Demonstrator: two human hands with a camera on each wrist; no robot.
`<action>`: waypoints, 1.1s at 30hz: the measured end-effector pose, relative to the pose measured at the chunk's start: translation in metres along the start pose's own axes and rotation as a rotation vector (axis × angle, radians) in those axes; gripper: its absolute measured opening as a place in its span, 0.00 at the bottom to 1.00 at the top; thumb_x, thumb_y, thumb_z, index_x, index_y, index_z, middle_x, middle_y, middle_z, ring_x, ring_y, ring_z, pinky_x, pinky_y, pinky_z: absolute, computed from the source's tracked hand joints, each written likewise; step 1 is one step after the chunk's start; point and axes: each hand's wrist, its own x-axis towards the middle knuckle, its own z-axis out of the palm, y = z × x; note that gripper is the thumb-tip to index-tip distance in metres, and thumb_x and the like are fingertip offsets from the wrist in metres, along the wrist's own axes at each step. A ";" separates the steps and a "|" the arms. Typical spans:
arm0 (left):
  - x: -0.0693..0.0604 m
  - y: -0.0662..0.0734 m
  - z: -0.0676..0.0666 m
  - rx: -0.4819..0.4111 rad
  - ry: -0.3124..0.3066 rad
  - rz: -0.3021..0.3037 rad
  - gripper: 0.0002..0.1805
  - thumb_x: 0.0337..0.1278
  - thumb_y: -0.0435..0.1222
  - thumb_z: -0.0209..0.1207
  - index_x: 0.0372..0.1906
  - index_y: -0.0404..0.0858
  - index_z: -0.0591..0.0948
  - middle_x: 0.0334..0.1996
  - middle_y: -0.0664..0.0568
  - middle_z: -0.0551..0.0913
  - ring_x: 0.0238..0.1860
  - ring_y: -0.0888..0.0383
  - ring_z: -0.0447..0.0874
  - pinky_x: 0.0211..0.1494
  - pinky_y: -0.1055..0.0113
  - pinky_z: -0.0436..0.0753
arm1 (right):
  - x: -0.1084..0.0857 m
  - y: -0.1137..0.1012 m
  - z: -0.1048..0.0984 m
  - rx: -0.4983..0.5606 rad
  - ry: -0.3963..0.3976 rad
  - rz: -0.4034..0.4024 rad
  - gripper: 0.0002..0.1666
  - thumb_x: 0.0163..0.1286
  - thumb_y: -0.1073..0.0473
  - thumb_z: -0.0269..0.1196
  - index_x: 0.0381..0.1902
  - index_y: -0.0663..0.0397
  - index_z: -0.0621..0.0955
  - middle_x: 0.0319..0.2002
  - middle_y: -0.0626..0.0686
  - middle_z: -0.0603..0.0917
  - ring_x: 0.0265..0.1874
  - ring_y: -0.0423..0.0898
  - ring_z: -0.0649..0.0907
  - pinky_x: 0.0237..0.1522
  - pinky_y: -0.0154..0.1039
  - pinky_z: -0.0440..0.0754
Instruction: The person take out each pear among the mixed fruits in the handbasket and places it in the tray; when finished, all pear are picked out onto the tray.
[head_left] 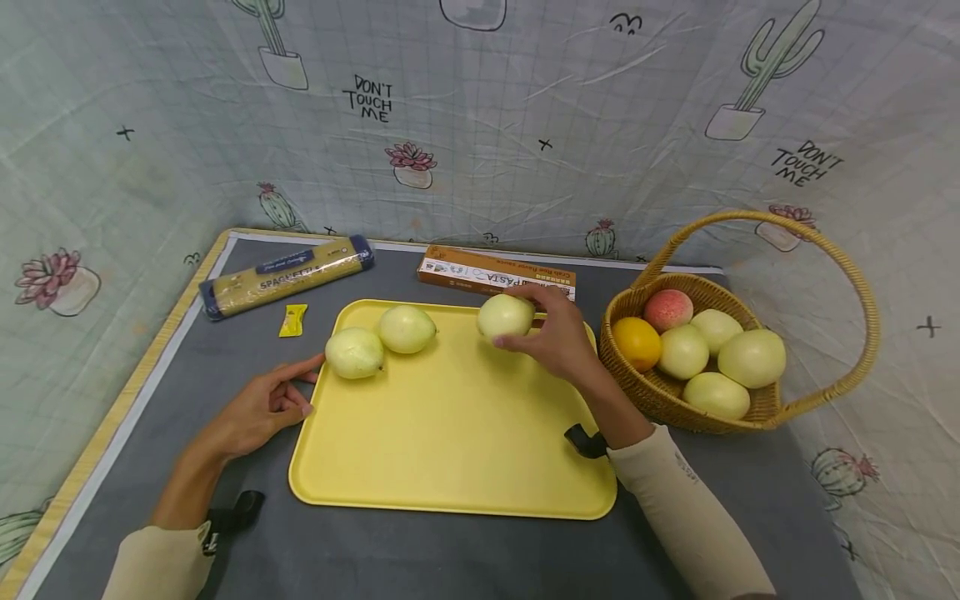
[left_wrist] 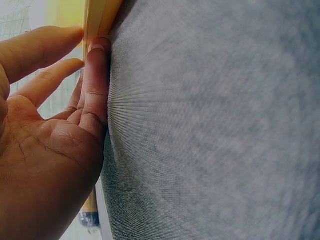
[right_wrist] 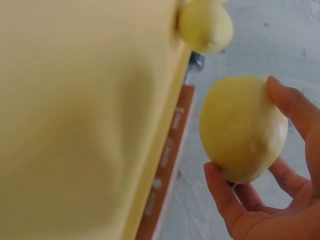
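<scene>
My right hand [head_left: 561, 333] holds a pale yellow-green pear [head_left: 505, 317] between thumb and fingers, above the back right of the yellow tray [head_left: 450, 450]. The right wrist view shows this pear [right_wrist: 242, 129] with its stem end low, near the fingers. Two more pears, one [head_left: 355, 352] in front and another [head_left: 407, 328] behind, lie in the tray's back left corner. At the tray's left rim, my left hand [head_left: 258, 410] touches the edge with extended fingers and thumb. In the left wrist view, fingertips of that hand [left_wrist: 60, 135] meet the tray's rim [left_wrist: 95, 22].
Right of the tray stands a wicker basket [head_left: 645, 398] with a tall handle, holding an orange [head_left: 636, 342], a peach [head_left: 668, 310] and several pale fruits. Behind lie a spaghetti pack [head_left: 288, 275], a brown pasta box [head_left: 480, 271] and a small yellow packet [head_left: 293, 320].
</scene>
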 end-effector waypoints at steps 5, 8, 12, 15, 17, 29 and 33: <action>0.000 -0.001 0.001 0.002 0.007 0.011 0.40 0.69 0.23 0.64 0.82 0.30 0.62 0.61 0.33 0.75 0.38 0.60 0.85 0.40 0.71 0.83 | 0.008 0.004 0.018 -0.023 -0.074 0.041 0.43 0.54 0.55 0.86 0.68 0.46 0.82 0.65 0.56 0.78 0.60 0.57 0.83 0.58 0.53 0.87; 0.000 -0.002 0.001 -0.002 0.008 0.017 0.40 0.69 0.23 0.64 0.82 0.29 0.62 0.61 0.33 0.75 0.38 0.60 0.85 0.40 0.71 0.83 | 0.011 0.006 0.027 -0.029 -0.112 0.058 0.42 0.55 0.54 0.85 0.67 0.46 0.82 0.65 0.56 0.79 0.59 0.58 0.83 0.59 0.53 0.86; 0.000 -0.001 0.001 -0.005 0.005 0.021 0.39 0.69 0.23 0.64 0.82 0.28 0.62 0.60 0.33 0.75 0.38 0.60 0.85 0.39 0.71 0.82 | 0.014 0.011 0.037 -0.038 -0.144 0.064 0.40 0.56 0.54 0.85 0.66 0.46 0.82 0.62 0.57 0.78 0.58 0.58 0.83 0.59 0.54 0.86; 0.000 -0.002 0.002 -0.011 0.007 0.009 0.39 0.70 0.23 0.64 0.82 0.29 0.62 0.60 0.34 0.75 0.38 0.60 0.85 0.39 0.71 0.83 | 0.014 0.012 0.041 -0.046 -0.155 0.061 0.41 0.55 0.54 0.85 0.66 0.45 0.82 0.59 0.58 0.78 0.57 0.58 0.83 0.58 0.54 0.86; 0.000 -0.002 0.002 -0.014 0.006 0.000 0.39 0.70 0.24 0.64 0.82 0.29 0.63 0.60 0.34 0.75 0.38 0.60 0.85 0.40 0.71 0.83 | 0.014 0.013 0.042 -0.048 -0.159 0.063 0.41 0.56 0.53 0.85 0.67 0.44 0.82 0.59 0.57 0.78 0.57 0.58 0.82 0.57 0.55 0.86; 0.000 -0.002 0.003 -0.023 0.010 0.003 0.40 0.69 0.23 0.64 0.82 0.28 0.62 0.60 0.33 0.74 0.38 0.60 0.85 0.40 0.72 0.83 | 0.015 0.006 0.041 -0.092 -0.206 0.079 0.46 0.60 0.51 0.83 0.74 0.43 0.77 0.66 0.60 0.76 0.61 0.59 0.81 0.60 0.55 0.85; 0.001 -0.003 0.002 -0.016 0.005 0.003 0.40 0.70 0.23 0.63 0.82 0.29 0.62 0.61 0.33 0.74 0.38 0.60 0.85 0.41 0.72 0.83 | 0.013 0.005 0.039 -0.121 -0.197 0.074 0.47 0.59 0.50 0.83 0.75 0.41 0.77 0.71 0.60 0.73 0.72 0.62 0.75 0.62 0.56 0.84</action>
